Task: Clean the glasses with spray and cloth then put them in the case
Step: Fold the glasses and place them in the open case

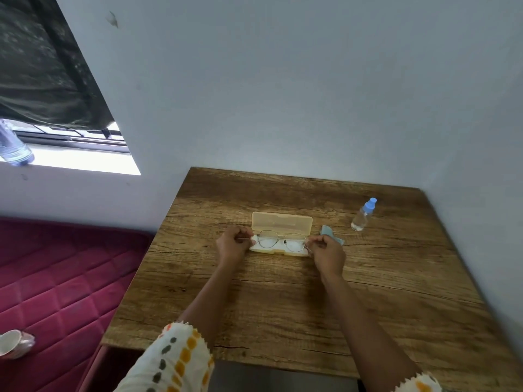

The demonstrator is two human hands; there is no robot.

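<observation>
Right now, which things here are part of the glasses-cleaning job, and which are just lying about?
In the job: glasses, open case, blue cloth, spray bottle, left hand, right hand.
Lying about: plastic bottle, cup, red mattress, curtain.

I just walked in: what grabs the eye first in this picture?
The left hand and right hand hold thin wire glasses by their sides over an open yellowish case at the middle of the wooden table. A blue cloth lies just right of the case; a blue-capped spray bottle stands farther right.
</observation>
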